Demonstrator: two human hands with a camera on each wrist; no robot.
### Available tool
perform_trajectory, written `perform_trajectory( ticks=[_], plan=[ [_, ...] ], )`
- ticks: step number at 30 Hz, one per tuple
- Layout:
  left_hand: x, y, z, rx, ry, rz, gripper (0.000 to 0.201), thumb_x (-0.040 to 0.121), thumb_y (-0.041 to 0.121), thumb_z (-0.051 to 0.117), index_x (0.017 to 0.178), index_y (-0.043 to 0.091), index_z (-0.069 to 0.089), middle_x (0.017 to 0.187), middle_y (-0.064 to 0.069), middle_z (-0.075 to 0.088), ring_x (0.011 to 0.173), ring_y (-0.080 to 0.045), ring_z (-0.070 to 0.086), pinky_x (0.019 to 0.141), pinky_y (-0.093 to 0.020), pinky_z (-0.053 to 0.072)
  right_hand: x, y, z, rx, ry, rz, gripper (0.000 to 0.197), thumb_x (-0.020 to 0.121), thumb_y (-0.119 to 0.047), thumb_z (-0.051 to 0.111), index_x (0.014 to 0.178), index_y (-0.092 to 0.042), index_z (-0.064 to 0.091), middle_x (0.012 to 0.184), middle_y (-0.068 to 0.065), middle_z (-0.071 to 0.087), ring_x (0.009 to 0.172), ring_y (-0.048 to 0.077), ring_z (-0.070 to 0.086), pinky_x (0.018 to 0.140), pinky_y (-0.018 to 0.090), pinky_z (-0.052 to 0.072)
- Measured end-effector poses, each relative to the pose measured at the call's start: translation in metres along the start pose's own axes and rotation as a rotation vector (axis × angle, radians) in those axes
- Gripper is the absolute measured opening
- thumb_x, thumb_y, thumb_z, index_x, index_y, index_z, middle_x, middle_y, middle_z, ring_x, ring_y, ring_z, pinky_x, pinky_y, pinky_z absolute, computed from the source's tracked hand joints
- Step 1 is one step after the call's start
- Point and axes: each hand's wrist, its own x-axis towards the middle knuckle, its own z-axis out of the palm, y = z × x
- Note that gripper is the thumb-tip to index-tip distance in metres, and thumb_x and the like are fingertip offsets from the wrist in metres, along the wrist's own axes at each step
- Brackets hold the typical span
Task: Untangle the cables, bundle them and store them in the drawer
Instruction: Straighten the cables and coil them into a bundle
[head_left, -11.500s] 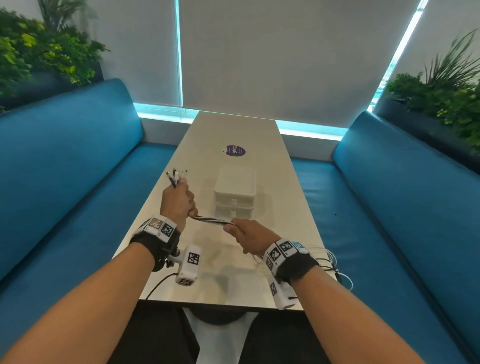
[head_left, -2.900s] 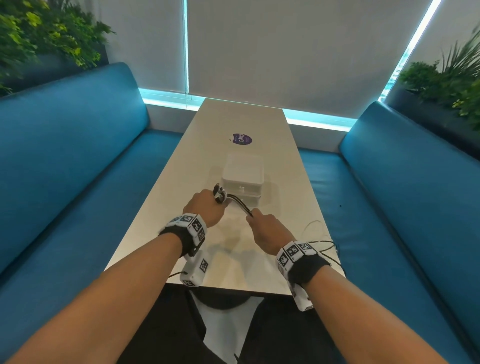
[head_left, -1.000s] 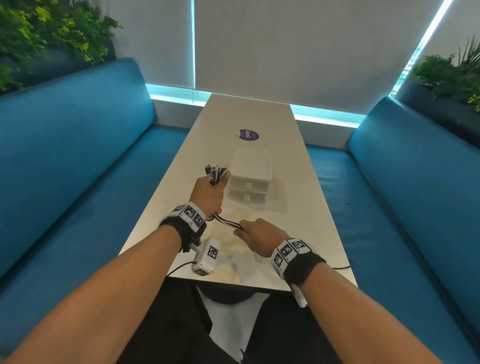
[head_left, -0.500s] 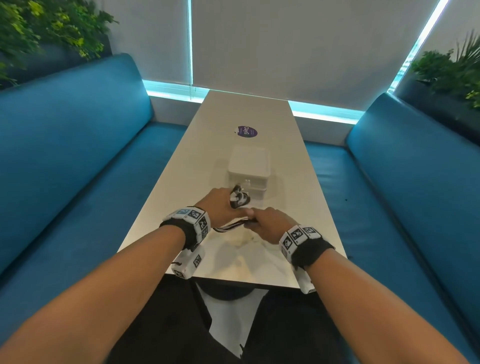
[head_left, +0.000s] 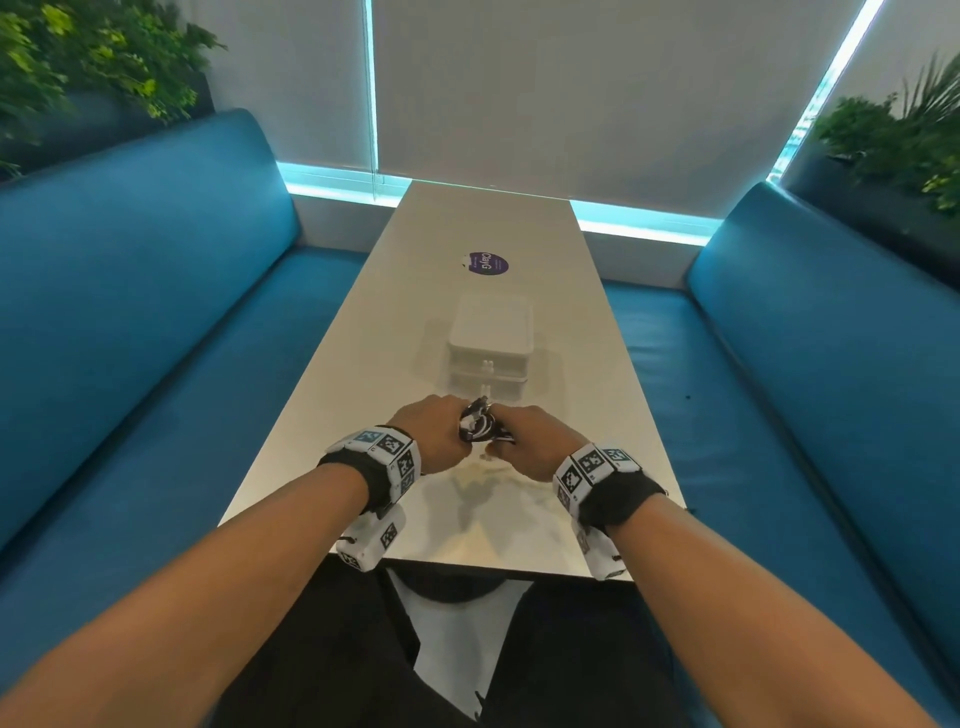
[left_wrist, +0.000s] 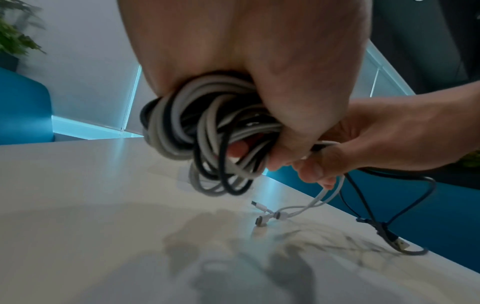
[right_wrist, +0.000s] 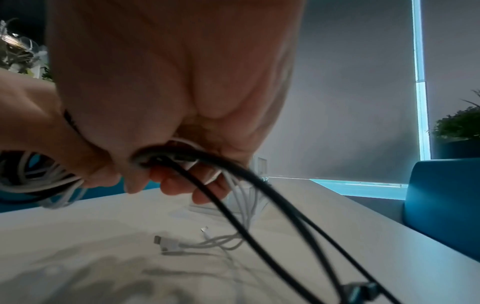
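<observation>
A coil of black and white cables (head_left: 477, 426) (left_wrist: 207, 133) is wound around my left hand (head_left: 431, 434) (left_wrist: 259, 61), whose fingers curl round it just above the table. My right hand (head_left: 524, 441) (right_wrist: 168, 92) is close against the left and grips the loose cable tails (right_wrist: 259, 205) (left_wrist: 337, 185). The tails hang down, and their white plugs (left_wrist: 267, 217) (right_wrist: 166, 243) and a black plug (left_wrist: 389, 236) lie on the table. A small white two-drawer box (head_left: 489, 353), both drawers closed, stands just beyond my hands.
The long white table (head_left: 488, 228) carries a round purple sticker (head_left: 487, 263) behind the box. Blue bench seats (head_left: 130, 312) (head_left: 831, 364) run along both sides. Plants (head_left: 93, 57) stand behind the backrests. The table's near edge (head_left: 467, 564) is over my lap.
My right hand has moved up against the left, bringing the cable tails to the coil. Over the earlier frames the long cables were wound into a coil on my left hand.
</observation>
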Motion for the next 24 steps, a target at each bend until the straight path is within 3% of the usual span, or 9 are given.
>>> perform_trajectory(
  ticks=[3,6,7,9,12,13,15,19,24],
  plan=[
    [0.001,0.002,0.000,-0.034,-0.039,-0.008,0.017,0.080,0.010,0.052,0.086,0.025,0.057,0.088,-0.007,0.062,0.089,-0.028,0.060,0.065,-0.033,0.046,0.002,-0.002,0.002,0.020,0.023,0.022,0.032,0.085,-0.028,0.071,0.115,-0.028,0.060,0.110,-0.002,0.069,0.099,0.021,0.064,0.086,0.037,0.050],
    [0.002,0.002,0.001,-0.086,-0.019,-0.031,0.035,0.081,0.006,0.060,0.110,0.026,0.063,0.101,0.002,0.068,0.090,-0.025,0.065,0.072,-0.034,0.051,0.003,-0.005,0.001,0.083,0.058,0.029,0.030,0.083,-0.025,0.074,0.111,-0.025,0.064,0.106,-0.002,0.070,0.094,0.018,0.063,0.081,0.030,0.047],
    [0.001,0.003,0.000,-0.086,-0.026,-0.040,0.035,0.080,0.005,0.064,0.109,0.026,0.063,0.101,0.002,0.070,0.089,-0.024,0.067,0.072,-0.033,0.052,0.003,-0.006,0.000,0.097,0.064,0.024,0.028,0.083,-0.025,0.075,0.110,-0.024,0.065,0.104,-0.004,0.070,0.092,0.015,0.063,0.079,0.027,0.046],
    [0.001,0.003,0.000,-0.140,-0.084,-0.052,0.023,0.081,0.005,0.066,0.096,0.023,0.064,0.093,-0.001,0.074,0.074,-0.019,0.072,0.059,-0.030,0.053,0.003,-0.005,0.000,0.094,0.059,0.012,0.025,0.083,-0.024,0.075,0.106,-0.024,0.067,0.100,-0.006,0.070,0.088,0.012,0.063,0.076,0.022,0.046],
    [0.000,0.003,0.001,-0.155,-0.139,-0.041,0.003,0.087,0.017,0.062,0.085,0.019,0.063,0.078,0.000,0.074,0.056,-0.016,0.070,0.052,-0.028,0.056,0.002,-0.002,0.003,0.039,0.033,0.033,0.026,0.082,-0.027,0.075,0.106,-0.026,0.065,0.101,-0.004,0.071,0.091,0.016,0.065,0.082,0.032,0.051],
    [0.000,0.004,0.001,-0.138,-0.135,-0.039,0.005,0.089,0.022,0.063,0.085,0.017,0.064,0.075,-0.001,0.073,0.055,-0.016,0.068,0.051,-0.028,0.054,0.002,-0.002,0.004,0.032,0.031,0.037,0.026,0.082,-0.028,0.075,0.106,-0.025,0.064,0.101,-0.003,0.071,0.092,0.018,0.065,0.083,0.034,0.052],
    [0.001,0.004,0.002,-0.078,-0.093,-0.039,0.012,0.090,0.027,0.064,0.089,0.016,0.064,0.078,-0.003,0.070,0.063,-0.017,0.065,0.056,-0.028,0.051,0.001,-0.002,0.005,0.021,0.046,0.053,0.028,0.083,-0.028,0.074,0.107,-0.022,0.062,0.103,0.000,0.070,0.094,0.021,0.065,0.081,0.035,0.051],
    [0.004,0.001,0.001,-0.013,-0.023,-0.047,0.023,0.080,0.044,0.062,0.092,0.025,0.064,0.085,0.000,0.069,0.074,-0.021,0.065,0.070,-0.037,0.056,0.001,-0.004,0.005,-0.012,0.096,0.084,0.040,0.086,-0.037,0.071,0.117,-0.021,0.052,0.107,0.005,0.068,0.093,0.027,0.063,0.077,0.036,0.049],
    [0.010,-0.015,-0.002,-0.125,0.112,-0.116,0.035,0.081,0.059,0.064,0.089,0.024,0.066,0.079,0.002,0.065,0.074,-0.022,0.065,0.064,-0.032,0.051,-0.003,0.005,0.000,0.001,0.059,0.156,0.029,0.093,-0.035,0.060,0.115,-0.021,0.047,0.094,0.005,0.069,0.083,0.025,0.064,0.078,0.040,0.054]
  ],
)
